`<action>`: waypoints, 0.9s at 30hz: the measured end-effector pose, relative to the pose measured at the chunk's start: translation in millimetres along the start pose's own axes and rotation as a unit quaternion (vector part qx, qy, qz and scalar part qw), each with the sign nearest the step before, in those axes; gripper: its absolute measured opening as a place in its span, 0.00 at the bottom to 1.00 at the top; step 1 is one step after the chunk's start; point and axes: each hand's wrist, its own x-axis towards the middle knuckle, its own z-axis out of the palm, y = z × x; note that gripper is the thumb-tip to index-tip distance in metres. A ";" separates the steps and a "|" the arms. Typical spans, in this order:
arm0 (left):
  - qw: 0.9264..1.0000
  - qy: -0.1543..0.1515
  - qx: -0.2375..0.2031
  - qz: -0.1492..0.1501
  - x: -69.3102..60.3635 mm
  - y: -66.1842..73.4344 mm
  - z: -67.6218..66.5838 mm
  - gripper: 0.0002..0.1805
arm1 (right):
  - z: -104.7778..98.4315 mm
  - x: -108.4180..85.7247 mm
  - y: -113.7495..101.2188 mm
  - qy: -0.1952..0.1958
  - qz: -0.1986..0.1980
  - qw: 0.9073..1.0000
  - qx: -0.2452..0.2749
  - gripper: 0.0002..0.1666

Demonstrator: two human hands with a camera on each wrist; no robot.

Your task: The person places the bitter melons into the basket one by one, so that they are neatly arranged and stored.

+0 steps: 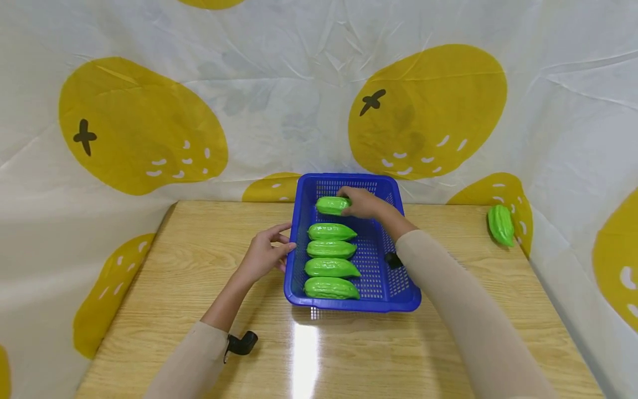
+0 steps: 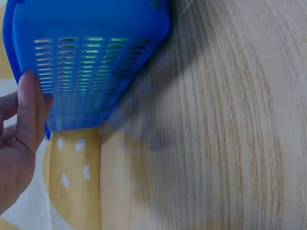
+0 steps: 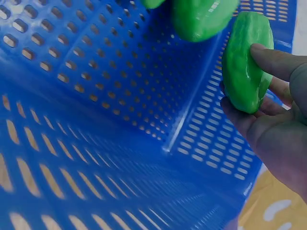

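A blue plastic basket (image 1: 369,303) has several glossy green toy bitter melons lying crosswise in a column, among them a nearest melon (image 1: 331,288). At its far end my right hand (image 1: 360,200) grips another bitter melon (image 1: 333,205), thumb on one side and fingers on the other. The right wrist view shows that held melon (image 3: 247,62) in front of the slotted end wall. My left hand (image 1: 265,252) touches the basket's left side, its thumb at the rim. In the left wrist view, fairly straight fingers (image 2: 28,108) rest against the outer wall.
One more green bitter melon (image 1: 500,225) lies at the table's far right corner. The wooden table (image 1: 224,233) meets a white cloth (image 1: 279,111) with yellow fruit prints behind it and at both sides. Black wrist mounts (image 1: 242,343) stick out from the sleeves.
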 end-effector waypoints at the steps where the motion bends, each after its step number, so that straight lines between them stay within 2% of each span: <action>1: 1.000 0.000 0.001 0.000 -0.3 -0.4 -0.2 0.31 | 2.4 1.0 0.2 -0.003 -0.001 1.000 -0.001 0.27; 14: 1.000 0.000 -0.006 -0.002 -1.2 -0.8 -0.2 0.31 | 23.0 3.8 4.0 -0.020 -0.001 1.000 -0.017 0.27; 27: 1.000 -0.002 -0.003 -0.001 -0.9 -2.0 -1.1 0.31 | 26.0 -0.9 -0.6 -0.051 0.009 0.999 -0.001 0.30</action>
